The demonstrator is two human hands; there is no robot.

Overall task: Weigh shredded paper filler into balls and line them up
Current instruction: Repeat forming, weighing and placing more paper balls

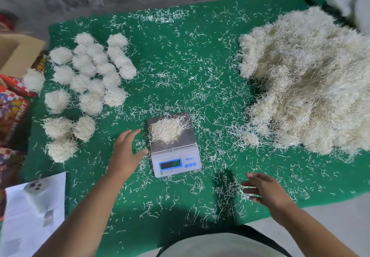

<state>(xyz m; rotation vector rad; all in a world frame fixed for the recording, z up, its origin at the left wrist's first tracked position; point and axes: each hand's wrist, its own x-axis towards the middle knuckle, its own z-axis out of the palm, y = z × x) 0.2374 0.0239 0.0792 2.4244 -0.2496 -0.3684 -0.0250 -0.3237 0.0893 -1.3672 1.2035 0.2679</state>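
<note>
1. While a small fluffy clump of cream shredded paper [167,129] sits on the shiny metal top of the little white kitchen scale [173,146], both hands stay off it.
2. Thin pale strips stick out of the clump on all sides.
3. Just left of the scale, the left hand [126,152] has its fingers spread wide and holds nothing.
4. Near the front edge of the green felt mat [180,66], the right hand [266,190] is flat with straight fingers.
5. Many round fuzzy paper balls [88,80] sit in rows on the left.
6. A big loose heap of shredded paper [306,80] lies on the right.
</note>
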